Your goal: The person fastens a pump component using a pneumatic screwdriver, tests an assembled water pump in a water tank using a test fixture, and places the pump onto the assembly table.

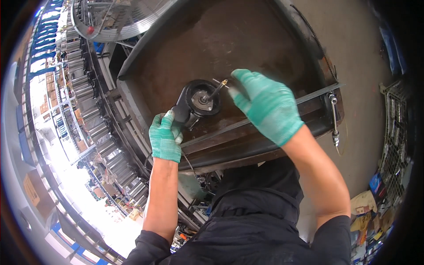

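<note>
A black round part [182, 106] with a wheel-like rim and a metal hub stands over the brown work surface. My left hand [165, 140], in a green glove, is closed around its narrower near-left end. From the hub a thin metal rod [214, 93] slants up to the right, with a small brass-coloured piece [224, 82] and a thin cross pin at its tip. Just right of that tip is my right hand [268, 104], also gloved in green. Its thumb and fingers are apart, and I see nothing between them.
The brown worktable [247, 31] has raised dark edges. A roller conveyor [90, 106] runs along the left, and a large fan with a wire guard [148, 20] stands at the upper left. A metal tool [334, 115] hangs at the table's right edge. Farther right is a wire mesh cage [393, 132].
</note>
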{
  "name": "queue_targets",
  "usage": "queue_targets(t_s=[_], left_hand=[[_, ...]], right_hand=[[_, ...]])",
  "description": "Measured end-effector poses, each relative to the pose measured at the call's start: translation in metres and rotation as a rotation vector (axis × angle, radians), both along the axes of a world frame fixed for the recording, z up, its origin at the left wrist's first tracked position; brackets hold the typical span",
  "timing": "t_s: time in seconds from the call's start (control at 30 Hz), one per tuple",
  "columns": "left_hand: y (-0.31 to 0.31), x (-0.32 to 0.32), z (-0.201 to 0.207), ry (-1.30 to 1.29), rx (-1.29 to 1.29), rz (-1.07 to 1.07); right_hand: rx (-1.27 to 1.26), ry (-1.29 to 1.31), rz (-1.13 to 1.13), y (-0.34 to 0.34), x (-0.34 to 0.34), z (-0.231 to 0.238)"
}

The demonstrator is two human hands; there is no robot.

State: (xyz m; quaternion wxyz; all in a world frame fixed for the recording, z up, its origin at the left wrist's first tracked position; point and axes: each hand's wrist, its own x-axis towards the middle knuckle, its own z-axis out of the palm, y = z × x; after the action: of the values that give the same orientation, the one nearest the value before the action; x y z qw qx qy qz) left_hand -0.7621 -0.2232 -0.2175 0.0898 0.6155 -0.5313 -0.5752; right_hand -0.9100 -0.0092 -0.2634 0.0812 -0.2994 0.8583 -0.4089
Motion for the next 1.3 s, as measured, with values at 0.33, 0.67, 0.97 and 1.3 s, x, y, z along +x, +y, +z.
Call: queue_targets(t_s=[0.33, 0.67, 0.97, 1.3], left_hand=[[0.005, 0.021, 0.065, 0.15, -0.061, -0.042], [0.021, 0.033, 0.11, -0.002, -0.389, -0.323], [0.004, 0.04, 0.095, -0.051, -0.735, -0.545], [0.061, 0.103, 0.131, -0.057, -0.627, -0.346]], right_hand=[[0.121, -0.547, 0.104, -0.036, 0.015, 0.041], [-0.101, -0.802, 0.093, -0.029, 0.037, 0.064], [-0.184, -0.819, 0.075, -0.087, 0.093, -0.041], [-0.031, -1.074, 0.284, -0.037, 0.099, 0.047]])
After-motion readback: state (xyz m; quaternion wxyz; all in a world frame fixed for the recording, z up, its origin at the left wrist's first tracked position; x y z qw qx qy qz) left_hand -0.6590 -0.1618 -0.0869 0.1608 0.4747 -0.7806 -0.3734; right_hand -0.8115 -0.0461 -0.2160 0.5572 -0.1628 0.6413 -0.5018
